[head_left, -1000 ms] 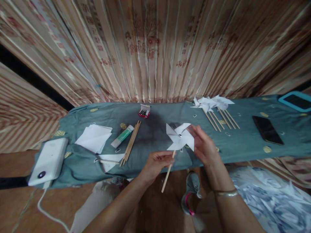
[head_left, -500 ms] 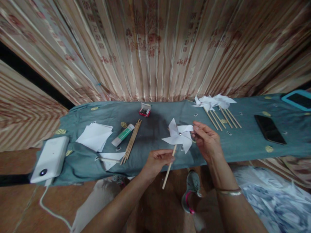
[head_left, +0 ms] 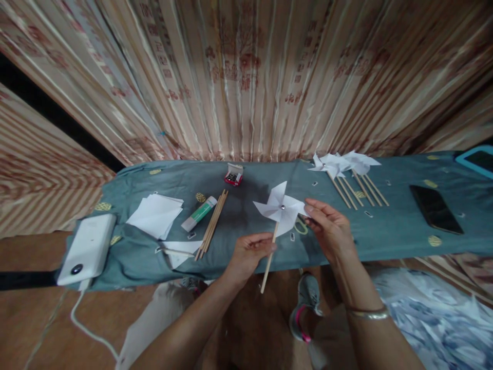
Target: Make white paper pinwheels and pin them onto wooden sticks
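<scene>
A white paper pinwheel (head_left: 284, 207) with a silver pin at its centre is held up over the table's near edge. My left hand (head_left: 252, 252) grips its wooden stick just below the blades, thumb and fingers pressed together. My right hand (head_left: 329, 223) has thumb and forefinger closed at the tip of the right-hand blade. Behind that blade shows a pale green loop (head_left: 301, 226), partly hidden. Several finished pinwheels (head_left: 344, 163) lie at the back right, their sticks toward me.
On the cloth-covered table (head_left: 246, 216) lie several loose sticks (head_left: 211, 224), a green-and-white glue tube (head_left: 199, 214), a red pin box (head_left: 233, 176) and stacked white paper (head_left: 156, 215). A white power bank (head_left: 87, 249) with a cable sits left; a black phone (head_left: 436, 208) lies right.
The pinwheel's blades have turned a little and stand at another angle. Both hands keep nearly the same place, and the whole view has shifted slightly.
</scene>
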Tool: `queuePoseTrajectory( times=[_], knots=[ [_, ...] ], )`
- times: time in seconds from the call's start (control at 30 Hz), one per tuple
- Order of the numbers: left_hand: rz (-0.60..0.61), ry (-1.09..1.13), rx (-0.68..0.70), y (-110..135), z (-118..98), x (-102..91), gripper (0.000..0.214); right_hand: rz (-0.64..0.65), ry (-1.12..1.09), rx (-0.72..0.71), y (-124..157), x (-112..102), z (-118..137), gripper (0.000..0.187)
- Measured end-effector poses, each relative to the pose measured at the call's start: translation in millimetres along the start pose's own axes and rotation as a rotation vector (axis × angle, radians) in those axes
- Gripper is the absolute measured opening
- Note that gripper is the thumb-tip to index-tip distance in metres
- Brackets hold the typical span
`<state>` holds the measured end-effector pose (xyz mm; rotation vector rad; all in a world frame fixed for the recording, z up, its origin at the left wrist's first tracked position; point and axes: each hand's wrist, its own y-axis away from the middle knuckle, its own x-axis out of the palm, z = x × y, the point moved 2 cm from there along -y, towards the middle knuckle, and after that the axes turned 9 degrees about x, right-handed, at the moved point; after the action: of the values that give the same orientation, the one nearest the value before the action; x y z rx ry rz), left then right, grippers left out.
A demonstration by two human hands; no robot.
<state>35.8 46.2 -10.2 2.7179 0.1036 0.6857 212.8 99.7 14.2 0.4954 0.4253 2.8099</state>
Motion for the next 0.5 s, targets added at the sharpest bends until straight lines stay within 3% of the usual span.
queuePoseTrajectory(
  times=[0.23,0.5],
  knots=[
    [0.000,-0.037,0.036,-0.8,-1.1,-1.0,0.045,0.033,0.010,0.014,1.9,0.5,0.3,0.031],
    [0.008,-0.012,0.009,-0.4,2.8,0.1,0.045,0.195,0.018,0.170,9.8,9.0,0.5,0.041]
  ],
)
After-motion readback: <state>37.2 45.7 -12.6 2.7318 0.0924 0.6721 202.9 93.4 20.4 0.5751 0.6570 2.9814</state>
